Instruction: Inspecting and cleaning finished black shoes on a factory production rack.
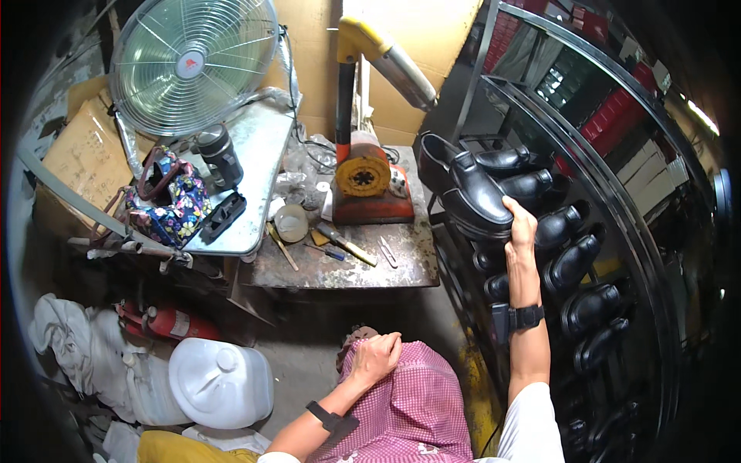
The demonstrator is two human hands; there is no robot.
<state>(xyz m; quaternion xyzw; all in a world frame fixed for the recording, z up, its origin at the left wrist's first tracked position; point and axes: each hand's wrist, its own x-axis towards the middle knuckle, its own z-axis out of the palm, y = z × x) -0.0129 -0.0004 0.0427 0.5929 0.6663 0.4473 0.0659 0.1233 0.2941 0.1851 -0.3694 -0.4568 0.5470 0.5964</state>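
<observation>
right hand (522,231) at 3 o'clock, fingers closed on heel of a glossy black leather shoe (472,193), smooth, rounded toe, at rack's (617,208) top | left hand (376,357) at 6 o'clock, loosely curled on checked pink cloth (417,409), clasping nothing | lower rack shoes dark, hard to make out

shoe (477,193): glossy black | apron (417,401): pink-white check | jug (220,382): white | bag (166,204): floral

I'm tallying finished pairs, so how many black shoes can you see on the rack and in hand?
About 9: one black shoe gripped by the right hand, one behind it, and seven on the rack, running from top to bottom. More may be hidden lower in the dark.
</observation>
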